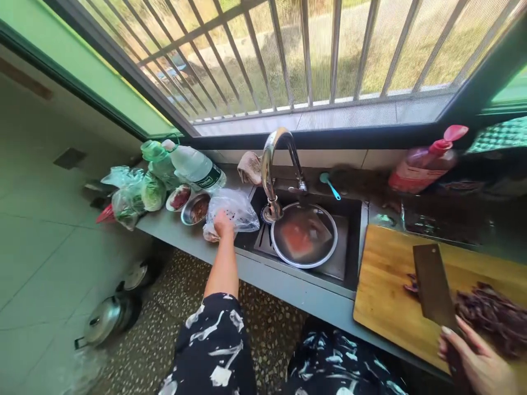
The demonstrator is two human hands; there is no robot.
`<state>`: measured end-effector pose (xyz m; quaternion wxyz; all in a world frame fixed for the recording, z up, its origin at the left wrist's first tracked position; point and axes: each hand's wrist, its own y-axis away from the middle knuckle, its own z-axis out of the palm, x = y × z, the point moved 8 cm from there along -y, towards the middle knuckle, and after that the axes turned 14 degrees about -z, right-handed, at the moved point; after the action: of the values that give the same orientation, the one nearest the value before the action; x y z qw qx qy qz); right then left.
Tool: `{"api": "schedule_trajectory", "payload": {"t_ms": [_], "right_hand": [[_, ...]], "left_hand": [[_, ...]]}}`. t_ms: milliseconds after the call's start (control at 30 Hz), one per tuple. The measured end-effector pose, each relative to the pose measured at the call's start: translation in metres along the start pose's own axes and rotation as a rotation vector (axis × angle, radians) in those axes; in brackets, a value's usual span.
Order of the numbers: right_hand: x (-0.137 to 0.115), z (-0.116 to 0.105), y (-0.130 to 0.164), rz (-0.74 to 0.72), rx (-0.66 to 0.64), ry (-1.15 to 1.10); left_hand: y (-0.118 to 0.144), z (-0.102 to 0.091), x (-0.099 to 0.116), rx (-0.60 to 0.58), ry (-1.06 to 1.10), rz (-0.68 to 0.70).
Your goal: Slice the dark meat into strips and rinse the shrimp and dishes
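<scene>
Right hand (473, 365) grips cleaver (432, 285) handle over cutting board (387, 285); left hand (223, 224) clutches plastic bag (233, 211) on tabletop (173, 230).

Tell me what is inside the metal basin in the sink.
The metal basin holds reddish water with a pale piece lying in it; what that piece is stays unclear. The faucet spout covers its left rim.

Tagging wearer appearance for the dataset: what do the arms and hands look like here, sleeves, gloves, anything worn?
Both hands are bare, no gloves. The left hand shows no ring or watch; its arm comes out of a short dark sleeve with white brush-like splashes. The right hand has long pale fingernails; its sleeve is out of frame.
</scene>
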<state>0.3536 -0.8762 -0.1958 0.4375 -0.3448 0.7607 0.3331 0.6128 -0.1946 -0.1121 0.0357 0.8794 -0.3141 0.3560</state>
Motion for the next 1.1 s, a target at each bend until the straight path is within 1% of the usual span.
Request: {"api": "schedule_trajectory", "payload": {"t_ms": [33,67,100,133,167,200,233,267,300,333,367,400,433,467,500,533,567,633,667,733,800,900,967,1033,1100], "right_hand": [[0.001,0.004,0.003,0.03,0.0,-0.036],[0.002,0.007,0.005,0.057,0.004,-0.069],[0.004,0.01,0.008,0.073,0.012,-0.093],[0.005,0.011,0.01,0.069,0.023,-0.108],[0.008,0.013,0.011,0.061,0.027,-0.131],[0.011,0.015,0.01,0.056,0.025,-0.153],[0.014,0.016,0.009,0.05,0.025,-0.172],[0.017,0.017,0.007,0.045,0.018,-0.194],[0.019,0.017,0.005,0.036,0.013,-0.202],[0.02,0.016,0.003,0.021,0.011,-0.199],[0.021,0.013,0.001,0.002,0.011,-0.189],[0.021,0.01,0.001,-0.02,0.017,-0.169],[0.02,0.005,0.001,-0.042,0.027,-0.147],[0.02,0.001,0.001,-0.061,0.037,-0.125],[0.021,-0.004,0.001,-0.074,0.042,-0.107],[0.022,-0.008,0.0,-0.078,0.043,-0.093],[0.024,-0.011,-0.001,-0.073,0.04,-0.084],[0.029,-0.016,-0.004,-0.054,0.016,-0.09],[0.031,-0.017,-0.006,-0.045,0.004,-0.101],[0.031,-0.02,-0.009,-0.048,-0.013,-0.119],[0.027,-0.024,-0.011,-0.074,-0.018,-0.114],[0.021,-0.03,-0.014,-0.116,-0.032,-0.088],[0.018,-0.03,-0.015,-0.14,-0.07,-0.087],[0.016,-0.023,-0.018,-0.163,-0.128,-0.098],[0.016,-0.013,-0.02,-0.17,-0.198,-0.1]], "left_hand": [[0.004,0.002,-0.006,0.009,-0.014,-0.018],[0.014,0.003,-0.011,0.022,-0.005,-0.048],[0.032,0.006,-0.015,0.033,0.025,-0.069],[0.057,0.012,-0.015,0.029,0.072,-0.071],[0.088,0.02,-0.011,0.005,0.126,-0.056],[0.124,0.032,-0.002,-0.048,0.175,-0.03],[0.166,0.049,0.011,-0.164,0.206,0.009],[0.214,0.068,0.029,-0.337,0.234,0.059],[0.267,0.089,0.051,-0.551,0.25,0.145],[0.326,0.107,0.075,-0.779,0.24,0.266],[0.382,0.121,0.098,-0.964,0.222,0.382],[0.433,0.131,0.118,-1.103,0.2,0.479],[0.476,0.141,0.135,-1.207,0.18,0.55],[0.508,0.15,0.149,-1.262,0.157,0.589],[0.534,0.159,0.162,-1.294,0.138,0.637],[0.552,0.166,0.173,-1.302,0.123,0.682],[0.565,0.172,0.182,-1.291,0.106,0.718],[0.578,0.182,0.191,-1.263,0.064,0.747],[0.581,0.186,0.191,-1.26,0.032,0.723],[0.583,0.194,0.186,-1.274,-0.028,0.623],[0.586,0.197,0.18,-1.287,-0.055,0.558],[0.589,0.195,0.178,-1.23,-0.036,0.579],[0.584,0.193,0.174,-1.196,-0.012,0.543],[0.571,0.191,0.165,-1.204,0.02,0.42],[0.552,0.188,0.155,-1.199,0.055,0.279]]}}
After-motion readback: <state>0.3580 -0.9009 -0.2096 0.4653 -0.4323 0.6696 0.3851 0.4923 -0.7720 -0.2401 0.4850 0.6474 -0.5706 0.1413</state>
